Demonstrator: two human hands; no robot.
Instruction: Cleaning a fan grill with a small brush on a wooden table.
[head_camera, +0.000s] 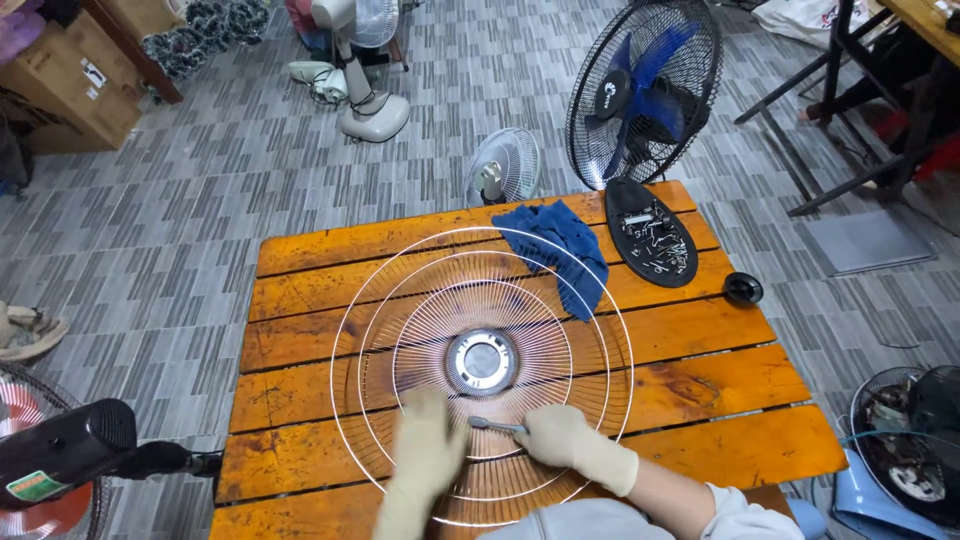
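Note:
A white wire fan guard (481, 300) lies flat on the orange wooden table (700, 380), its silver round hub (481, 361) in the middle. Both my hands wear pale gloves. My right hand (565, 442) grips a small grey tool (492, 425) laid across the near wires of the guard. My left hand (428, 445) is blurred, fingers spread, resting on the guard's near wires just left of the tool's tip.
A blue cloth (556, 248) lies on the far side of the guard. A black oval tray with screws (650, 235) and a black round cap (742, 289) sit at the table's right. A blue-bladed fan (640, 90) and other fans stand on the floor around.

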